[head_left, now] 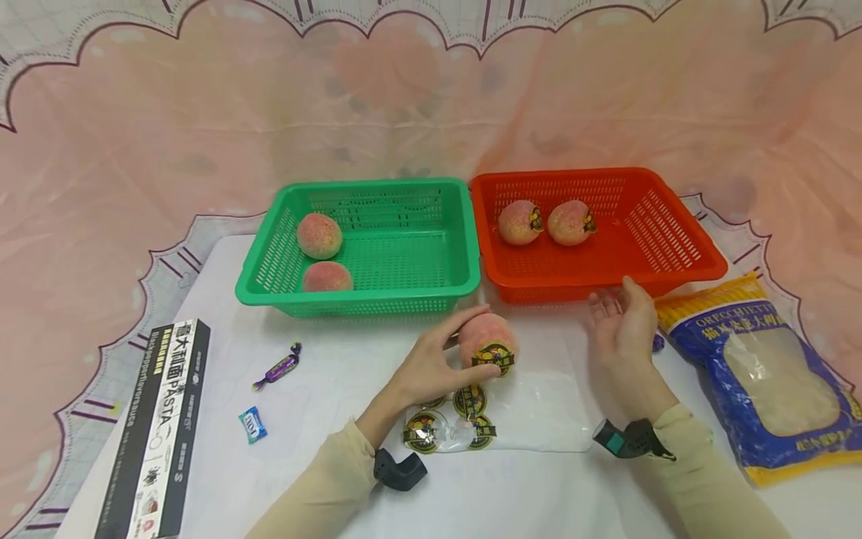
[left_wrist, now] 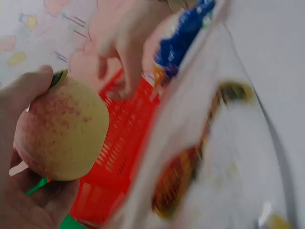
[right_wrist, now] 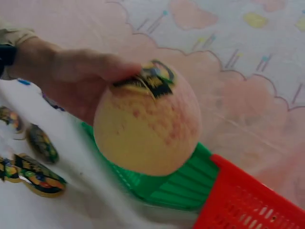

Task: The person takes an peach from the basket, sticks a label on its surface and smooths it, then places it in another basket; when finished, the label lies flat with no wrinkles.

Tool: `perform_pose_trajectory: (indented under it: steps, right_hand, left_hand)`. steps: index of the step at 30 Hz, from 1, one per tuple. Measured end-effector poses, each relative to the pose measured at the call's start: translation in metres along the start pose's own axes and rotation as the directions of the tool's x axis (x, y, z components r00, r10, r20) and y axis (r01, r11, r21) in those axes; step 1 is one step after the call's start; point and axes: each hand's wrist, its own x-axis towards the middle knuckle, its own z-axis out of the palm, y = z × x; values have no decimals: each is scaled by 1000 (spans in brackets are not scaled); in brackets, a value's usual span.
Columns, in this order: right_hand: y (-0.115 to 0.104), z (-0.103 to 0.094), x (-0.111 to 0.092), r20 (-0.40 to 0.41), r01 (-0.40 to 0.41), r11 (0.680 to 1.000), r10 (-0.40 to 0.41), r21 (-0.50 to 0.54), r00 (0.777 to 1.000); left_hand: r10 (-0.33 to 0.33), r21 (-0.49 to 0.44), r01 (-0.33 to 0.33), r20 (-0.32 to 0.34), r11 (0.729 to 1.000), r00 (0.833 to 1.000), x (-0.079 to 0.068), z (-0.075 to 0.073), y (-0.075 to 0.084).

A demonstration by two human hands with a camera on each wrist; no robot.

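Note:
My left hand (head_left: pixel 429 365) grips a pink and yellow peach (head_left: pixel 486 338) over the white table, in front of the baskets. A black and gold fruit sticker (head_left: pixel 494 359) is on the peach's skin, and the thumb lies at its edge, as the right wrist view shows. Under that hand is a clear sheet (head_left: pixel 545 404) with several round black and gold stickers (head_left: pixel 421 432) at its left end. To the right of the sheet, my right hand (head_left: pixel 626 333) holds nothing; its fingers are loosely bent near the front of the red basket (head_left: pixel 606 288).
Two peaches (head_left: pixel 571 223) with stickers sit in the red basket. The green basket (head_left: pixel 364 301) beside it holds two plain peaches (head_left: pixel 319 236). A pasta box (head_left: pixel 155 427) and two wrapped candies (head_left: pixel 277 370) lie left. At right are an orecchiette bag (head_left: pixel 774 374) and a purple candy (head_left: pixel 658 343).

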Motion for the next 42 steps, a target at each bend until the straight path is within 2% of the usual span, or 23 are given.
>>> perform_pose_trajectory:
  steps: [4,8,12,15,18,24,28,34,36,38,40,42]
  right_hand:
    - [-13,0,4,-21,3,999,-2,48,1000]
    - [-20,0,6,-31,10,997,-8,78,999]
    - [-22,0,7,-27,15,997,-13,77,1000]
    - [-22,0,7,-19,19,997,-17,74,1000]
    - [-22,-1,7,-15,13,996,-12,85,1000]
    - [-22,-2,8,-16,18,997,-17,79,1000]
    - [-21,-2,9,-19,34,997,-32,71,999]
    - [-19,-2,10,-22,47,996,-46,70,999]
    - [-19,-2,10,-13,50,997,-49,65,999]
    - [-19,-2,9,-7,52,997,-51,57,999]
    - [-19,-3,9,-3,49,997,-49,51,999]
    - [-19,-3,9,-4,53,998,-53,42,999]
  left_hand:
    - [-9,-52,6,-48,999,999,7,1,19]
    - [-38,-76,30,-111,997,993,22,0,50]
    - [-98,-134,74,-182,988,978,41,-1,81]
    - [-156,-196,113,-218,974,963,61,2,91]
    - [-195,-231,136,-255,963,947,83,7,87]
    - [-249,-175,199,-342,964,906,127,22,69]
    - [-295,-142,260,-353,955,888,146,31,62]
    - [-327,-184,276,-379,943,866,168,43,55]
    - [-362,-222,297,-373,929,854,174,47,53]
    - [-420,-264,342,-356,902,835,180,49,51]
    - [-480,-310,386,-336,869,810,185,50,48]
    - [-548,-359,437,-313,824,776,189,50,45]
